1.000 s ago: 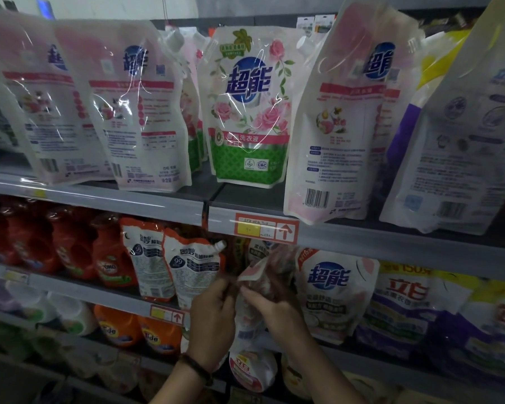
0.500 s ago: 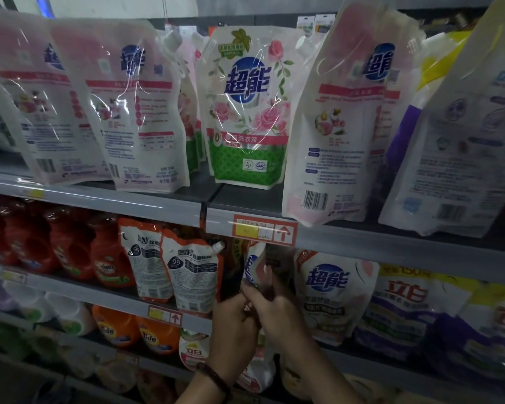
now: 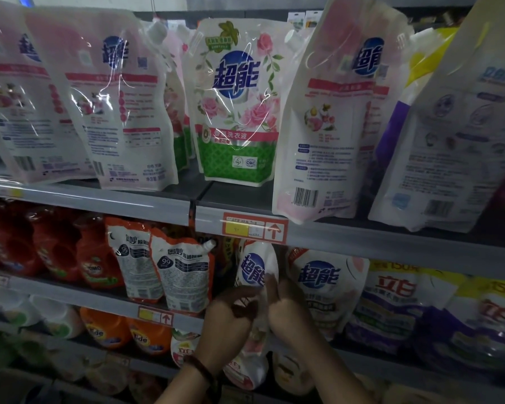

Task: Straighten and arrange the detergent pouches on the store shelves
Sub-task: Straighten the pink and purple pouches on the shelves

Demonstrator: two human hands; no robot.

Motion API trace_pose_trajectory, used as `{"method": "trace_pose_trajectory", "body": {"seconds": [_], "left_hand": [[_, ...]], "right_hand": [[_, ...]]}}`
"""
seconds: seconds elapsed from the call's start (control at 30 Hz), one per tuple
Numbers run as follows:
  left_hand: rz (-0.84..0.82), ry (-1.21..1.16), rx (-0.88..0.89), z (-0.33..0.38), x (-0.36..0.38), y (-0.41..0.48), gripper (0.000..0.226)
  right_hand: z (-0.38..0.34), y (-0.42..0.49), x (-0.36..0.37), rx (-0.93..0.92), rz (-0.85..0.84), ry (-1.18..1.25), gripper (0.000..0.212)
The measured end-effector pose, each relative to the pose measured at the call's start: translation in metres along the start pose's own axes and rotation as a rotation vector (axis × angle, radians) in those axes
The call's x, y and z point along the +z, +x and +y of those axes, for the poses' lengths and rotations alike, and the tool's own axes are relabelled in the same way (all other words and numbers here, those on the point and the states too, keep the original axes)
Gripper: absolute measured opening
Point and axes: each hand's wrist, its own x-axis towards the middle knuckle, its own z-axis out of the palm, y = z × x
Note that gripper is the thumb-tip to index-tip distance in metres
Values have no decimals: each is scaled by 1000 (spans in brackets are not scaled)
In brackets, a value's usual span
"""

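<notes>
A white pouch with a blue logo [image 3: 255, 268] stands narrow and upright on the middle shelf, held between both hands. My left hand [image 3: 229, 325] grips its left side, fingers curled round the edge. Curled against the pouch's right side, my right hand [image 3: 289, 314] holds it too. To its right stands a matching white pouch [image 3: 322, 287] facing forward. On the top shelf a green-and-rose pouch [image 3: 236, 106] stands upright among leaning pink-and-white pouches [image 3: 123, 112], and another pink-and-white pouch [image 3: 333, 121] overhangs the shelf edge.
Two orange-edged pouches [image 3: 181, 275] lean left of my hands, with red bottles [image 3: 53, 246] beyond. Purple-and-yellow pouches [image 3: 397, 304] fill the right. A price tag [image 3: 252, 228] sits on the top shelf rail [image 3: 391, 243]. Orange bottles [image 3: 146, 336] stand on the lower shelf.
The pouch has risen from a crumpled, low position to upright under the shelf rail, its blue logo now facing forward. Both hands have moved up and slightly right with it.
</notes>
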Motion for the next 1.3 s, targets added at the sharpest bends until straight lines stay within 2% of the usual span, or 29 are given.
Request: {"method": "trace_pose_trajectory", "body": {"seconds": [0.13, 0.2, 0.27, 0.3, 0.37, 0.43, 0.47, 0.53, 0.57, 0.6, 0.67, 0.73, 0.77, 0.83, 0.93, 1.03, 1.07, 1.2, 1.3], "left_hand": [[-9, 172, -46, -41, -13, 31, 15], [-59, 226, -93, -49, -18, 46, 28], [-97, 239, -118, -51, -23, 62, 24], [-133, 286, -131, -52, -24, 71, 29], [-243, 511, -132, -60, -23, 87, 54], [-303, 691, -67, -55, -26, 96, 72], [-305, 674, -55, -49, -26, 96, 69], [-230, 450, -112, -36, -25, 95, 44], [-192, 331, -175, -28, -24, 94, 35], [-179, 229, -236, -22, -24, 95, 32], [-275, 169, -314, -13, -22, 97, 28], [-328, 222, -357, -6, -21, 97, 15], [-297, 233, -381, -4, -21, 99, 15], [-257, 240, -429, -4, -19, 102, 29], [-248, 246, -404, -2, -18, 103, 29], [-242, 362, -303, -6, -18, 104, 10], [-228, 416, -280, -13, -20, 106, 11], [-73, 469, -219, -37, -30, 111, 38], [21, 620, -113, -28, -38, 102, 24]], "right_hand": [[10, 7, 4, -124, 116, -61, 46], [11, 5, 4, -129, 140, -66, 48], [11, 5, 3, -138, 154, -90, 46], [12, 6, 3, -126, 140, -103, 43], [9, 4, -2, -94, 95, -145, 40], [8, 0, -3, -109, 142, -278, 50], [6, -3, -3, -121, 174, -335, 60], [5, -7, -4, -165, 192, -348, 79], [5, -6, -5, -160, 183, -340, 79], [3, -5, -8, -128, 156, -315, 69], [2, -2, -12, -62, 97, -235, 48], [3, -1, -13, -45, 93, -172, 41], [4, 1, -13, -51, 101, -148, 42], [7, 3, -12, -68, 123, -115, 40], [13, 6, -10, -77, 149, -114, 40], [15, 10, -14, -48, 151, -138, 46], [14, 11, -15, -37, 137, -150, 46], [9, 16, -18, -2, 127, -141, 50], [10, 24, -17, 28, 155, -104, 51]]}}
